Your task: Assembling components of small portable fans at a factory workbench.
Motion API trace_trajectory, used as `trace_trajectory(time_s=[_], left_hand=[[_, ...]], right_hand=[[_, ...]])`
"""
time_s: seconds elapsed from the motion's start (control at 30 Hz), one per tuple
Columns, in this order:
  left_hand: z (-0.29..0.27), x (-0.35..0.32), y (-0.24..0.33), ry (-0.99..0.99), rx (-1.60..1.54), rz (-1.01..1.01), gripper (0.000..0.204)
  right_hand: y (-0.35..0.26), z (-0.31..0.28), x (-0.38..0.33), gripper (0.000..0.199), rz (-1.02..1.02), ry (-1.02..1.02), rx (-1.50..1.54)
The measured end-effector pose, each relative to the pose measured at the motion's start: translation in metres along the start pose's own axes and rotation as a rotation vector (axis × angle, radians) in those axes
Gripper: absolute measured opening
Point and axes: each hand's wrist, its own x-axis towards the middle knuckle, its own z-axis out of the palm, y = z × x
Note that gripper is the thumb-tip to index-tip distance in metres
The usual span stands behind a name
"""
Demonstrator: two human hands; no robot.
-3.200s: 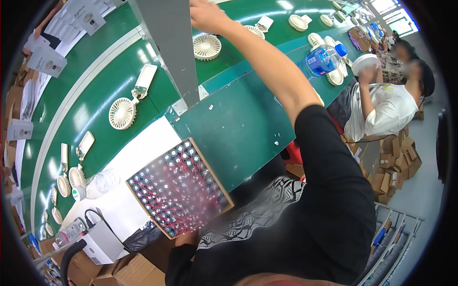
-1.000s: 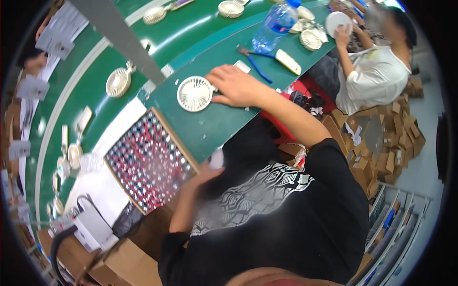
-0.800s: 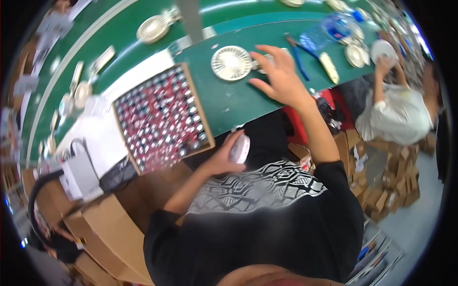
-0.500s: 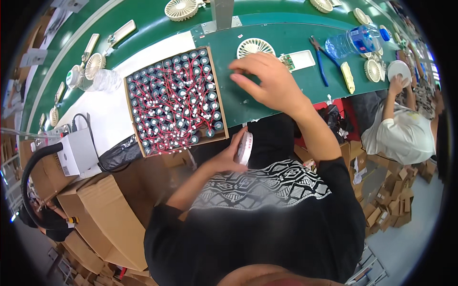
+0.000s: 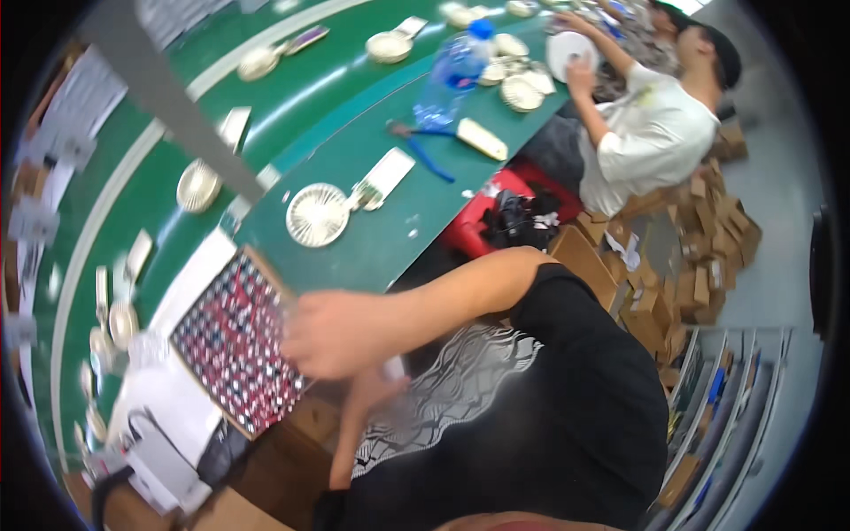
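Observation:
My right hand [image 5: 332, 336] is smeared by motion at the right edge of an open cardboard box [image 5: 264, 263]. The box is packed with small dark cylinders with red wires and white plugs [image 5: 243, 341]. Whether its fingers hold anything cannot be told. Below it, close to my body, my left hand [image 5: 376, 389] is closed on a white disc [image 5: 395, 366], mostly hidden behind my right hand and blurred. Beyond the hands, a cream fan with a round slatted grille [image 5: 317, 215] lies on the green table, joined to a small circuit board and a white handle [image 5: 388, 174].
Blue-handled pliers [image 5: 429, 157], a cream handle piece [image 5: 482, 139] and a blue-capped bottle [image 5: 453, 75] occupy the table's far right. More fan parts [image 5: 198, 186] lie on the green belt. A co-worker in a white shirt [image 5: 660, 133] sits to the right. Cardboard boxes [image 5: 699, 239] cover the floor.
The view has swung to the right and tilted. My right hand has gone from above the table near the fan to the box's edge. The disc stays in my left hand.

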Motion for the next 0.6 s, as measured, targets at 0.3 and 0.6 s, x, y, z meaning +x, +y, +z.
trace_trajectory(time_s=[0.3,0.6], left_hand=[[0.004,0.022,0.002,-0.05,-0.055,-0.028,0.123],[0.005,0.016,0.007,0.011,-0.282,0.127,0.136]], right_hand=[[-0.007,0.008,0.003,0.01,-0.015,-0.125,-0.025],[0.001,-0.003,-0.002,0.016,0.217,0.353,0.915]])
